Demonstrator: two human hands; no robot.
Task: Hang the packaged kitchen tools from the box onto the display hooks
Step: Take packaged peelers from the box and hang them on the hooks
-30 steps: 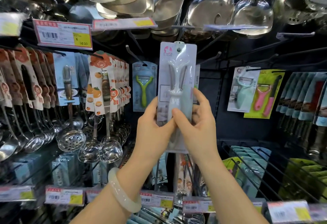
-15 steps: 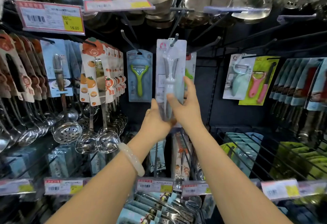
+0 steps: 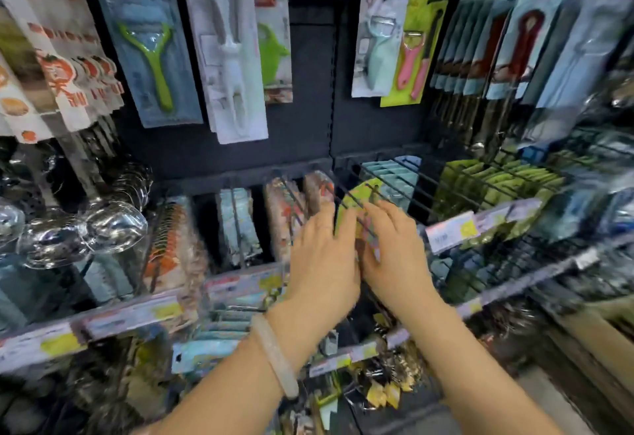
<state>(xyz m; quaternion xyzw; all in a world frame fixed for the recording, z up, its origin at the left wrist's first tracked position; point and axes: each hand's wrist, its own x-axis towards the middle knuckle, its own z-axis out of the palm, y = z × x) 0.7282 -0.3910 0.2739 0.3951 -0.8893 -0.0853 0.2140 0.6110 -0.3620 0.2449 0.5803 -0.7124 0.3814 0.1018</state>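
Both hands meet at the centre of the frame, low against a rack of dark wire hooks (image 3: pixel 387 191). The left hand (image 3: pixel 322 263) and the right hand (image 3: pixel 394 256) close together on a yellow-green packet (image 3: pixel 356 194) that hangs on one of those hooks. The left fingers lie along the packet's left edge and the right fingers curl over its lower right part, so each grip is narrow and holds the packet. Motion blur hides exactly how the thumbs sit. A pale bangle (image 3: pixel 274 355) circles the left wrist in the lower middle of the frame.

The white packaged tool (image 3: pixel 226 46) hangs free at the upper centre of the frame, well above the hands, with neither hand touching it. Just left of it hangs a green peeler in a blue pack (image 3: pixel 151 53), and partly hidden behind its right edge is another pack with a green shape (image 3: pixel 274 50).

In the upper right of the frame hang a pale blue peeler pack (image 3: pixel 374 43) and a pink peeler on a yellow-green card (image 3: pixel 411 53), overlapping each other. Shiny metal ladles (image 3: pixel 85 228) hang at the left of the frame. Blurred price labels (image 3: pixel 130 314) run along the shelf edge at the lower left.
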